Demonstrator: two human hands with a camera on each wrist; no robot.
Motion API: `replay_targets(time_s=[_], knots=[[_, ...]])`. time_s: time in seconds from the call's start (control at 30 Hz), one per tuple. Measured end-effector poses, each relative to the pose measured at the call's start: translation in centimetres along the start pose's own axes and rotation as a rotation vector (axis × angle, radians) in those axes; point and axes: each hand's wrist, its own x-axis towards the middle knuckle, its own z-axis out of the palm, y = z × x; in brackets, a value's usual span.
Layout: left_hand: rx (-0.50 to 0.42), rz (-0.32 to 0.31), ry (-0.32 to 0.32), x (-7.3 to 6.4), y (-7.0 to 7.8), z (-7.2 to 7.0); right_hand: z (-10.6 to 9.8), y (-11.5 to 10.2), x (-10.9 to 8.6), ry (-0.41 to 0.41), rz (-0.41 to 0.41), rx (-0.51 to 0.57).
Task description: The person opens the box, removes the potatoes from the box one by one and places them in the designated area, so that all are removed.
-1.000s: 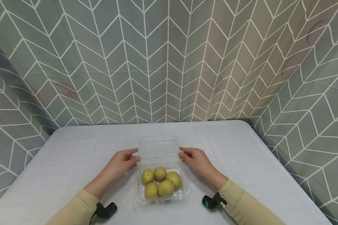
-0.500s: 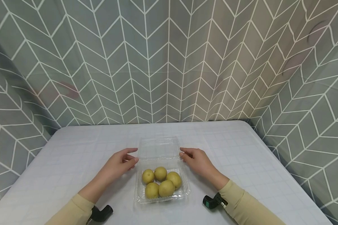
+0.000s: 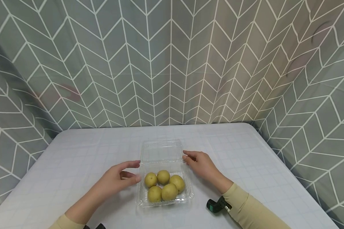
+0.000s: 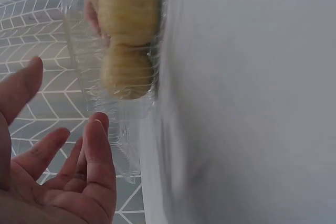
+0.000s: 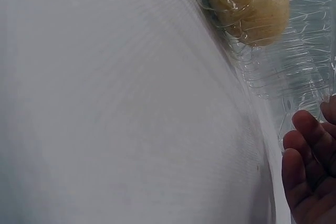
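Note:
A clear plastic clamshell box [image 3: 143, 203] stands on the table in the head view, its lid [image 3: 161, 151] folded back away from the person. Several round yellow-green fruits [image 3: 169, 191], perhaps pears, lie in its base. My left hand [image 3: 113, 179] is at the box's left side, thumb and forefinger spread and nothing held. In the left wrist view its fingers [image 4: 97, 150] are apart from the fruits. My right hand [image 3: 202, 163] stays by the right edge near the hinge, fingertips at or touching the plastic. In the right wrist view its fingers [image 5: 310, 135] look loosely bent, with the thumb partly cut off.
A white cloth covers the table [image 3: 83, 152]. Grey patterned curtains [image 3: 172, 63] hang behind it and along both sides. A black wrist camera mount [image 3: 216, 205] sits under the right sleeve.
My left hand has come away from the hinge area toward the person, down along the box's left side, its thumb and forefinger spreading wider. The right hand, box and fruits look unmoved.

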Motion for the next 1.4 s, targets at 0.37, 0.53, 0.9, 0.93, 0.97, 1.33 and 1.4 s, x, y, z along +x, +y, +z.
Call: replay_targets(time_s=[0.37, 0.53, 0.9, 0.93, 0.97, 1.33, 1.4], knots=[[-0.079, 0.071, -0.155, -3.0, -0.5, 0.4, -0.1, -0.1, 0.0, 0.000, -0.009, -0.026], [-0.040, 0.137, -0.158, -3.1, -0.6, 0.8, -0.1, 0.0, 0.1, -0.001, -0.003, -0.018], [0.031, 0.216, -0.211, -3.1, -1.3, 1.3, -0.6, 0.0, -0.7, -0.007, -0.038, -0.020], [0.027, 0.222, -0.213, -3.1, -1.3, 1.3, -0.7, 0.0, -0.7, -0.006, -0.050, -0.024], [0.026, 0.224, -0.214, -3.1, -1.3, 1.3, -0.8, 0.0, -0.8, -0.006, -0.060, -0.026], [0.084, 0.191, -0.216, -3.0, -1.0, 1.5, -3.4, -2.3, -2.5, 0.021, -0.125, 0.013], [0.081, 0.187, -0.219, -3.0, -1.0, 1.4, -3.6, -3.0, -2.9, -0.011, -0.153, 0.045]])
